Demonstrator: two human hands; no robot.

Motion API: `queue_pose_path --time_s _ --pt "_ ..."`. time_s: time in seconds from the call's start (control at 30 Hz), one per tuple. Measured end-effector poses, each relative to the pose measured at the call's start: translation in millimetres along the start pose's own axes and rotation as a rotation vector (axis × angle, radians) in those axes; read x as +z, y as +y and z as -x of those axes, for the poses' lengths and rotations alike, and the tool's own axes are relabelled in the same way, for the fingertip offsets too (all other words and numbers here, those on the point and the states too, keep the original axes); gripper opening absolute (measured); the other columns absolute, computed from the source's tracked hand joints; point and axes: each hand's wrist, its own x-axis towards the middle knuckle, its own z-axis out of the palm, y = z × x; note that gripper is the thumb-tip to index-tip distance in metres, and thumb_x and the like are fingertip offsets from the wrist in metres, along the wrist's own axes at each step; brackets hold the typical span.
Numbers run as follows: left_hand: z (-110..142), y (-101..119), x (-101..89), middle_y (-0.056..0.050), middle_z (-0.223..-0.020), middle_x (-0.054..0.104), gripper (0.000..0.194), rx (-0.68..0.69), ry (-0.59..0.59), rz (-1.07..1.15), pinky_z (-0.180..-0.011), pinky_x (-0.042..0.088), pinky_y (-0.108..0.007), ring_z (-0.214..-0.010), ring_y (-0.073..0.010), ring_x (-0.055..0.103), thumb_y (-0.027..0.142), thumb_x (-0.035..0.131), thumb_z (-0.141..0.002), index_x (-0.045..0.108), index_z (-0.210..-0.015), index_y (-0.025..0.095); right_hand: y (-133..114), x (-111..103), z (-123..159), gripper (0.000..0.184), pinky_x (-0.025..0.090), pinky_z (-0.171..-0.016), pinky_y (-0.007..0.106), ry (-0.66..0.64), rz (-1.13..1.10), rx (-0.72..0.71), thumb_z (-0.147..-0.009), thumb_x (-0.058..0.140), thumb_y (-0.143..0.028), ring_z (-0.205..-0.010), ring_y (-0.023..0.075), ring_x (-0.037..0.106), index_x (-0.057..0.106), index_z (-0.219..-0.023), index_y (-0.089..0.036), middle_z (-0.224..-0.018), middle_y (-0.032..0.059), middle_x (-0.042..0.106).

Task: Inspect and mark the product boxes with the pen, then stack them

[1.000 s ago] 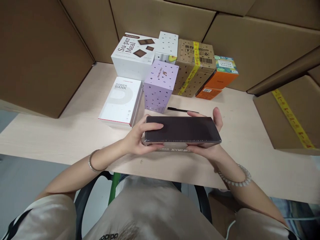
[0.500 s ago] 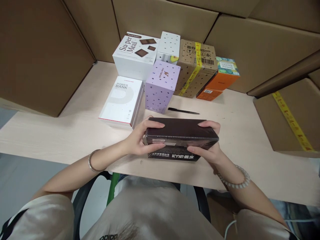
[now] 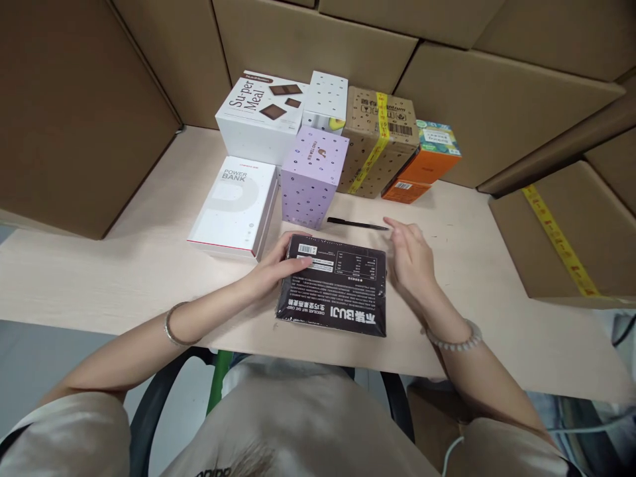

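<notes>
A black, film-wrapped box printed "BUJI" in white shows its printed side up at the near part of the table, the lettering upside down to me. My left hand grips its left edge, thumb on the top face and the other fingers mostly hidden under it. My right hand is off the box, just beyond its right side, with fingers stretched out and nothing in them. Those fingertips are close to the tip of a black pen lying on the table.
Behind stand a white "Power Bank" box, a purple dotted box, a white "Su·per Meal" box, a white dotted box, a taped brown carton and an orange box. Large cartons wall the table; another carton is right.
The black box has turned from its narrow side to its broad printed face and sits lower. My right hand has let go of it and opened; my left hand keeps hold.
</notes>
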Motion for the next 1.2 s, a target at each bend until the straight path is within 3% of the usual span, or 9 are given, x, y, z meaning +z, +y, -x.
queue_pose_path --time_s 0.17,0.3,0.43,0.63,0.73,0.87,0.97,1.07,1.2 --pt "-6 -2 0.2 -0.003 -0.108 0.072 0.06 -0.04 0.098 0.066 -0.092 0.057 -0.042 -0.103 -0.0247 0.07 0.049 0.098 -0.072 0.065 -0.115 0.025 12 5 -32 0.055 0.042 -0.065 0.036 -0.159 0.581 -0.031 -0.109 0.047 -0.043 -0.077 0.0243 0.066 0.066 -0.157 -0.026 -0.113 0.0129 0.075" --pt "-9 -4 -3.3 -0.003 -0.11 0.072 0.06 -0.017 0.127 0.053 -0.095 0.057 -0.043 -0.107 -0.0265 0.07 0.044 0.1 -0.071 0.063 -0.113 0.024 2 13 -27 0.044 0.029 -0.059 0.034 -0.148 0.728 -0.081 -0.11 0.048 -0.034 -0.071 0.0199 0.065 0.078 -0.139 -0.021 -0.118 0.0143 0.077" --pt "-10 -5 -3.4 -0.004 -0.111 0.072 0.061 -0.013 0.111 0.064 -0.094 0.057 -0.044 -0.106 -0.0268 0.07 0.042 0.1 -0.071 0.061 -0.114 0.024 -1 4 -19 0.029 0.029 -0.061 0.035 -0.055 0.73 -0.134 -0.101 0.056 -0.027 -0.075 0.0224 0.067 0.082 -0.108 -0.014 -0.108 0.0159 0.08" --pt "-12 -7 -1.3 -0.002 -0.109 0.07 0.061 -0.002 0.121 0.062 -0.096 0.056 -0.043 -0.105 -0.0248 0.069 0.043 0.099 -0.072 0.06 -0.116 0.024 2 -21 -14 0.011 0.041 -0.061 0.034 0.277 0.224 -0.049 -0.075 0.067 -0.026 -0.06 0.0181 0.058 0.057 -0.08 -0.026 -0.066 0.0003 0.063" --pt "-12 -8 -1.6 -0.002 -0.109 0.07 0.058 0.023 0.111 0.04 -0.097 0.055 -0.044 -0.106 -0.0254 0.068 0.043 0.097 -0.074 0.06 -0.114 0.024 -9 -25 -4 0.017 0.04 -0.052 0.034 0.379 -0.125 -0.077 -0.083 0.065 -0.033 -0.049 0.0157 0.05 0.05 -0.076 -0.029 -0.058 -0.0044 0.053" --pt "-11 -13 0.1 -0.002 -0.112 0.069 0.057 0.051 0.103 -0.01 -0.102 0.053 -0.045 -0.11 -0.025 0.066 0.046 0.095 -0.077 0.06 -0.116 0.024 -36 -21 17 0.029 0.052 -0.053 0.036 0.144 -0.453 -0.11 -0.104 0.057 -0.049 -0.059 0.0195 0.07 0.072 -0.092 -0.027 -0.072 0.0031 0.074" --pt "-9 -15 3.2 -0.002 -0.113 0.068 0.056 0.076 0.107 -0.069 -0.103 0.051 -0.044 -0.113 -0.0248 0.064 0.049 0.094 -0.08 0.06 -0.117 0.024 -55 -16 30 0.021 0.057 -0.058 0.034 -0.017 -0.494 -0.095 -0.096 0.076 -0.048 -0.063 0.0188 0.072 0.075 -0.091 -0.027 -0.076 0.0019 0.077" --pt "-7 -16 5.6 -0.003 -0.111 0.067 0.057 0.089 0.095 -0.096 -0.103 0.05 -0.045 -0.112 -0.0253 0.063 0.05 0.094 -0.08 0.06 -0.118 0.024 -66 -14 35 0.024 0.046 -0.05 0.028 -0.085 -0.466 -0.023 -0.081 0.091 -0.038 -0.053 0.0127 0.057 0.07 -0.08 -0.027 -0.063 -0.0042 0.067" --pt "-4 -13 7.1 -0.002 -0.109 0.066 0.054 0.064 0.074 -0.089 -0.101 0.05 -0.046 -0.109 -0.0251 0.063 0.049 0.092 -0.081 0.059 -0.115 0.024 -68 -18 36 0.033 0.033 -0.045 0.025 -0.233 -0.498 0.062 -0.085 0.087 -0.035 -0.048 0.0092 0.047 0.062 -0.068 -0.024 -0.056 -0.0053 0.059"
